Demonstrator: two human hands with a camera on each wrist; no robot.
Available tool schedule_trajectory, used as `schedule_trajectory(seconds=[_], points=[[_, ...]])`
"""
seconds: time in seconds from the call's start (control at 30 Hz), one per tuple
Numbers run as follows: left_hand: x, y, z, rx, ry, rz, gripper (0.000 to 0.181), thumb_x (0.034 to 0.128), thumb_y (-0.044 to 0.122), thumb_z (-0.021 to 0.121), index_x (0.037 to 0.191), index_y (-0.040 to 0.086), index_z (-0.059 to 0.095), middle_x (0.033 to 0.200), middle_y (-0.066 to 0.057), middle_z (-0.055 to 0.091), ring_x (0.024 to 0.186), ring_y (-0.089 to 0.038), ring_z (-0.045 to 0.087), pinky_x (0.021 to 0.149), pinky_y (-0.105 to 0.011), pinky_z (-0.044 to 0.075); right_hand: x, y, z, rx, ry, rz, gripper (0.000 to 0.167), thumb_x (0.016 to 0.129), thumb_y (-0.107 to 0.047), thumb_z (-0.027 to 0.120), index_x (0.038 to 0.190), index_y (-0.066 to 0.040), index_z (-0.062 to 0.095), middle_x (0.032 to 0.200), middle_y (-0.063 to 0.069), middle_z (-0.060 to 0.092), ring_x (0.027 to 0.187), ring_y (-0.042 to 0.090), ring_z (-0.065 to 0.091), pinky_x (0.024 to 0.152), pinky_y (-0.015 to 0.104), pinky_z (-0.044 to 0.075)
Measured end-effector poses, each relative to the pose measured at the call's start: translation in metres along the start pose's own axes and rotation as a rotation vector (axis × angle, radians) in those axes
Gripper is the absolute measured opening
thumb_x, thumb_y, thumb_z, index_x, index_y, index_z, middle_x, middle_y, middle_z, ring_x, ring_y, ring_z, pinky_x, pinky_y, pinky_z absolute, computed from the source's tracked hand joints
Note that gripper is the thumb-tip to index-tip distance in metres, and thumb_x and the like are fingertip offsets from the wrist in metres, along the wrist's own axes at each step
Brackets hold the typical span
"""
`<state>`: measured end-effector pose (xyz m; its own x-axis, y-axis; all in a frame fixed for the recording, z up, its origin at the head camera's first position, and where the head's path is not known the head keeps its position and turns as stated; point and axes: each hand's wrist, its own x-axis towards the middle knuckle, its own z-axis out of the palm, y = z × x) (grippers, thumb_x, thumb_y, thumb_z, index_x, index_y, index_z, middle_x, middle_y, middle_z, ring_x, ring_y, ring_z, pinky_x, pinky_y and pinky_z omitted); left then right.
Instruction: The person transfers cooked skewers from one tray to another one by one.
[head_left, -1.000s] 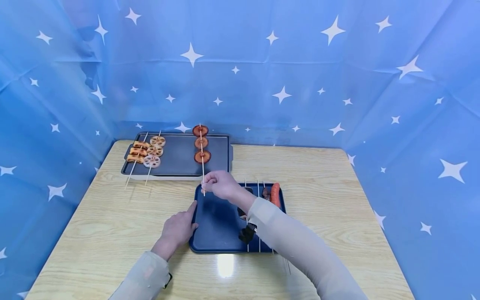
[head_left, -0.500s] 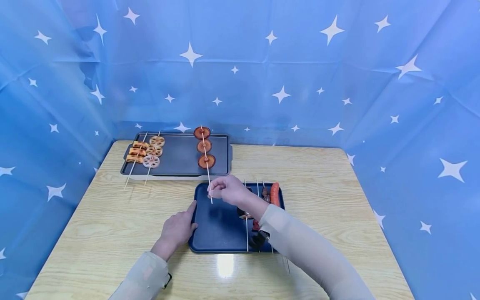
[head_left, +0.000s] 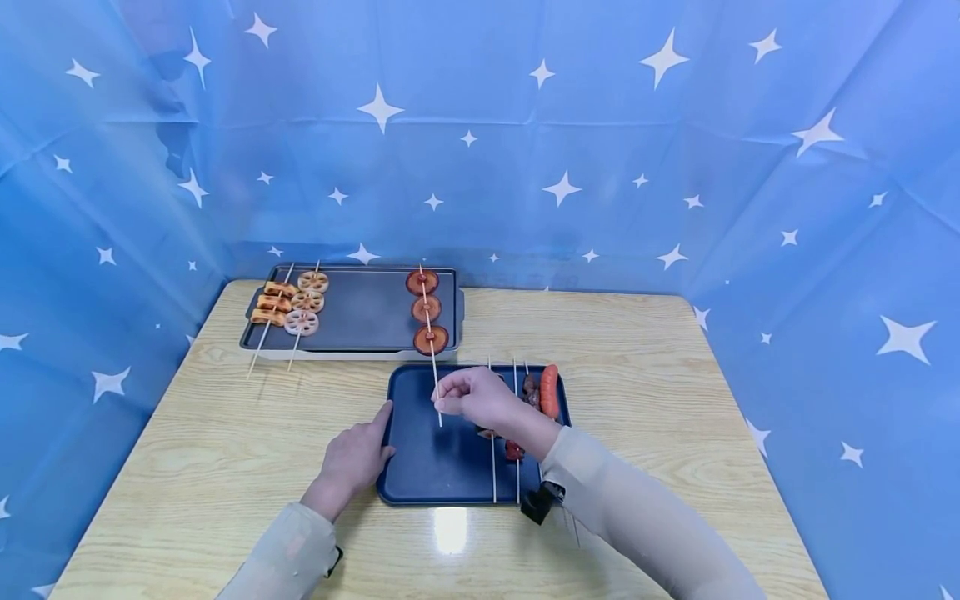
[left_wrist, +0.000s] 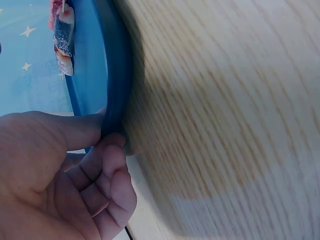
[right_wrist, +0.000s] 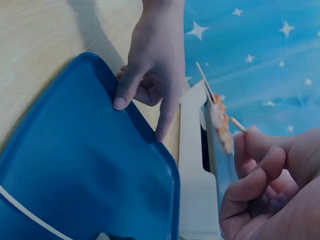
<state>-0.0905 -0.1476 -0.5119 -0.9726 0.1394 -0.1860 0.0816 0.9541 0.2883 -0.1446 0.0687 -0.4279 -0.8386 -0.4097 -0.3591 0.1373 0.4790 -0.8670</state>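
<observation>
Brown-disc skewer (head_left: 431, 338) in right hand (head_left: 482, 400), apart from left hand (head_left: 357, 456)

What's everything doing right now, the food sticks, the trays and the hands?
Disc skewer: held by its near end
Right hand: pinching the disc skewer
Blue tray: held at its left edge, food at right
Left hand: gripping the blue tray
Pan: loaded at its left end
Lotus skewer: lying on the pan
Yellow skewer: on the pan, browned
Sausage: lying on the blue tray

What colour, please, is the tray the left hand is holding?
The tray is dark blue, clearest in the head view.
</observation>
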Motion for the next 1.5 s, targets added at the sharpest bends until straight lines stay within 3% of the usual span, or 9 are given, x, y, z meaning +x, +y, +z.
schedule_trajectory(seconds=[0.4,0.9,1.2,1.5], points=[[0.000,0.001,-0.001,-0.003,0.001,0.006,0.072,0.0863,0.026,0.073,0.148,0.009,0.040,0.095,-0.014,0.072,0.073,-0.029,0.067,0.056,-0.041,0.049,-0.023,0.014,0.008,0.020,-0.009,-0.063,0.006,0.090,-0.014,0.069,0.091,-0.008,0.071,0.077,-0.001,0.062,0.065,0.015,0.051,0.058,0.026,0.040],[-0.001,0.001,-0.003,0.001,-0.009,0.007,0.071,0.0869,0.025,0.073,0.148,0.008,0.040,0.094,-0.014,0.072,0.072,-0.028,0.067,0.055,-0.039,0.049,-0.047,0.033,0.018,0.027,-0.006,-0.042,0.006,0.089,-0.010,0.069,0.091,-0.004,0.070,0.077,-0.003,0.061,0.067,0.010,0.051,0.057,0.023,0.041],[-0.001,0.000,-0.002,-0.002,-0.009,0.008,0.072,0.0868,0.025,0.073,0.148,0.008,0.040,0.093,-0.014,0.072,0.072,-0.028,0.067,0.055,-0.040,0.048,-0.058,0.045,0.026,0.043,-0.009,-0.059,0.004,0.087,-0.009,0.071,0.088,-0.005,0.069,0.077,-0.002,0.062,0.074,0.009,0.056,0.064,0.022,0.045],[-0.001,0.000,-0.002,-0.010,-0.006,0.011,0.072,0.0861,0.025,0.073,0.148,0.008,0.040,0.095,-0.015,0.072,0.073,-0.029,0.067,0.055,-0.041,0.048,-0.068,0.059,0.034,0.064,-0.029,-0.050,0.009,0.085,-0.008,0.072,0.090,-0.001,0.069,0.077,-0.002,0.062,0.071,0.008,0.055,0.057,0.019,0.041]])
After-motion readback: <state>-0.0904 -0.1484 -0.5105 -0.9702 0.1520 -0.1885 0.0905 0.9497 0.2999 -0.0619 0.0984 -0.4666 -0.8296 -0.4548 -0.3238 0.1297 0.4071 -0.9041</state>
